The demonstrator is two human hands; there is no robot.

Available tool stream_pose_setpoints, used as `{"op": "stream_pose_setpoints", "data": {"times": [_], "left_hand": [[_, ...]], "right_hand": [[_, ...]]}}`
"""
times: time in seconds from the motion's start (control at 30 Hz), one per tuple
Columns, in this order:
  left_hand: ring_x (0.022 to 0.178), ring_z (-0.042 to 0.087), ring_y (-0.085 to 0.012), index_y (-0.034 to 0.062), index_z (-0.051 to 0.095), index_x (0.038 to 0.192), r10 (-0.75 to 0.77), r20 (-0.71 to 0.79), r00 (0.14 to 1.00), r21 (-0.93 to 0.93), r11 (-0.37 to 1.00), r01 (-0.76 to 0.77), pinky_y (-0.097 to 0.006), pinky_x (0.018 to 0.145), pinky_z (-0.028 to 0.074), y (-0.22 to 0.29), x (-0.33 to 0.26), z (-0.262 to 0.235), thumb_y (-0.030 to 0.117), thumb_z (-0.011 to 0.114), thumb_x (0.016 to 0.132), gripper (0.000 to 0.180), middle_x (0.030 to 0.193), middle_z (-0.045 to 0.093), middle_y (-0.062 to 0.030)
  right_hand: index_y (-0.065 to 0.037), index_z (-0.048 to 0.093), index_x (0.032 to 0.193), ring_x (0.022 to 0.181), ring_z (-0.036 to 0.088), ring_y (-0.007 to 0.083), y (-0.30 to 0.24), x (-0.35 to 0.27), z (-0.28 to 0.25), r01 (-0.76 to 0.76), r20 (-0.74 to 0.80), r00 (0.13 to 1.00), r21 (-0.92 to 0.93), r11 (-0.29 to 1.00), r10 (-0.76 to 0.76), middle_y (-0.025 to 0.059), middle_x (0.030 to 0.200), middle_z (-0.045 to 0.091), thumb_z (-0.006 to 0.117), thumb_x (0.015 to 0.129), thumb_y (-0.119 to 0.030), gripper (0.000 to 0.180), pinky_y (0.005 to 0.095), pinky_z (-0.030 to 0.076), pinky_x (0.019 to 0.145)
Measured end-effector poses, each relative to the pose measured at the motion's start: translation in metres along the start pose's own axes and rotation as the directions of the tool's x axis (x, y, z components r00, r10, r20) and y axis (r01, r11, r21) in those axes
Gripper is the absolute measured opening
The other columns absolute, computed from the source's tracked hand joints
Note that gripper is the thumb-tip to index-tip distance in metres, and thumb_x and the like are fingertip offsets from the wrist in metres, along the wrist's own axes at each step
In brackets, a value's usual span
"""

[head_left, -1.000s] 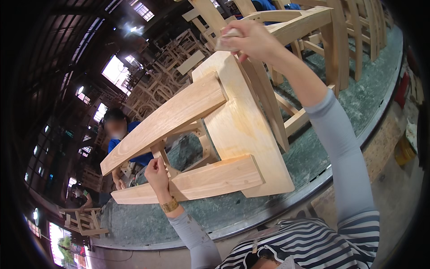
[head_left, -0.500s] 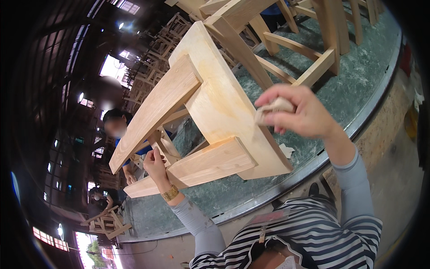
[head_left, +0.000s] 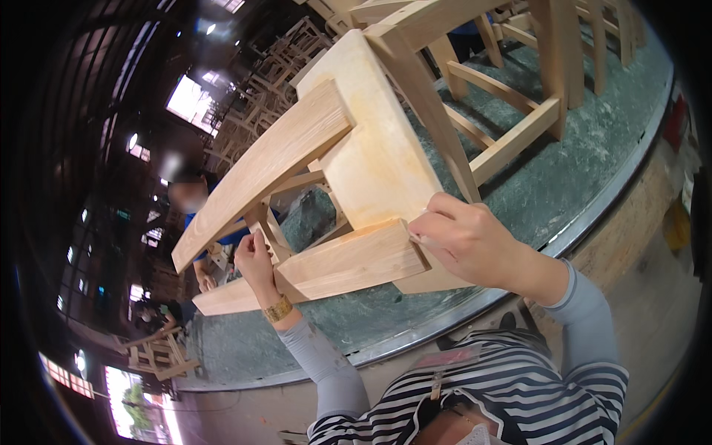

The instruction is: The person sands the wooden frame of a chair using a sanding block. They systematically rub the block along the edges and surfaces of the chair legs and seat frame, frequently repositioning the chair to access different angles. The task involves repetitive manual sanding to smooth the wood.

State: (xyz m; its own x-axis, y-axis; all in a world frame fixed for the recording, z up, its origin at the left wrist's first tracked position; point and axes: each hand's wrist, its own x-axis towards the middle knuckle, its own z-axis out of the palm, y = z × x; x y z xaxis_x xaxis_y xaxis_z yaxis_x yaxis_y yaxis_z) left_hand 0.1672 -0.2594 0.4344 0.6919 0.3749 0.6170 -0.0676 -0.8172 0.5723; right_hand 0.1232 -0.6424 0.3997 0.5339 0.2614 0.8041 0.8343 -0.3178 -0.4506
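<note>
Follow the long pale wooden bar's [head_left: 348, 263] grain; right hand's [head_left: 461, 239] fingers bunched, left hand's [head_left: 254, 261] curled; what's pinched, unclear.

Counter [head_left: 571, 174] well lit; soft shadows under chair frame [head_left: 550, 67] standing on it. Grain of wooden slat [head_left: 348, 263] above counter clear. Roof [head_left: 89, 81] beyond counter dim; window [head_left: 190, 104] blown out, lamp [head_left: 133, 141] glaring. Fisheye bends counter's metal rim [head_left: 426, 332]; corners black.
</note>
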Motion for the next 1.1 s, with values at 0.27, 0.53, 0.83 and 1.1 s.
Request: {"op": "stream_pose_setpoints", "data": {"times": [0.27,0.53,0.83,1.1], "left_hand": [[0.048,0.045,-0.0068,-0.0042,0.062,0.076,0.027,-0.062,0.998,-0.047,0.998,-0.030,-0.024,0.045,0.036,-0.005,-0.004,0.001,0.022,0.061,0.085,0.027,0.052,0.050,-0.0016],[0.050,0.045,-0.0040,-0.0029,0.062,0.079,0.096,-0.055,0.994,0.004,0.995,-0.096,-0.021,0.045,0.038,-0.008,-0.003,-0.002,0.021,0.059,0.087,0.025,0.056,0.050,0.0011],[0.048,0.046,-0.0118,-0.0011,0.063,0.076,0.041,-0.075,0.996,-0.052,0.998,-0.045,-0.027,0.049,0.038,-0.002,-0.005,0.001,0.021,0.062,0.083,0.023,0.053,0.052,-0.0058],[0.048,0.044,-0.0108,-0.0012,0.063,0.075,0.053,-0.069,0.996,-0.022,0.998,-0.055,-0.026,0.048,0.036,-0.002,-0.004,-0.002,0.020,0.063,0.084,0.023,0.052,0.051,-0.0049]], "right_hand": [[0.000,0.058,0.076,0.057,0.054,0.0220,-0.012,0.007,0.009,-0.028,-0.020,0.999,-0.082,0.996,0.027,0.0096,0.072,0.047,0.061,0.072,0.002,0.005,0.0306,0.046,0.050],[0.000,0.062,0.083,0.060,0.055,0.0237,-0.017,0.019,0.007,-0.039,-0.037,0.999,-0.128,0.991,0.034,0.0107,0.070,0.050,0.063,0.074,0.002,0.009,0.0296,0.045,0.051],[0.000,0.061,0.081,0.058,0.055,0.0251,-0.014,0.023,0.013,0.006,-0.054,0.998,-0.170,0.985,-0.015,0.0110,0.070,0.049,0.062,0.074,0.003,0.008,0.0309,0.044,0.050],[-0.001,0.059,0.080,0.061,0.056,0.0262,-0.017,0.014,0.011,-0.027,0.010,1.000,-0.163,0.986,0.029,0.0117,0.073,0.049,0.061,0.073,0.004,0.009,0.0326,0.046,0.051]]}}
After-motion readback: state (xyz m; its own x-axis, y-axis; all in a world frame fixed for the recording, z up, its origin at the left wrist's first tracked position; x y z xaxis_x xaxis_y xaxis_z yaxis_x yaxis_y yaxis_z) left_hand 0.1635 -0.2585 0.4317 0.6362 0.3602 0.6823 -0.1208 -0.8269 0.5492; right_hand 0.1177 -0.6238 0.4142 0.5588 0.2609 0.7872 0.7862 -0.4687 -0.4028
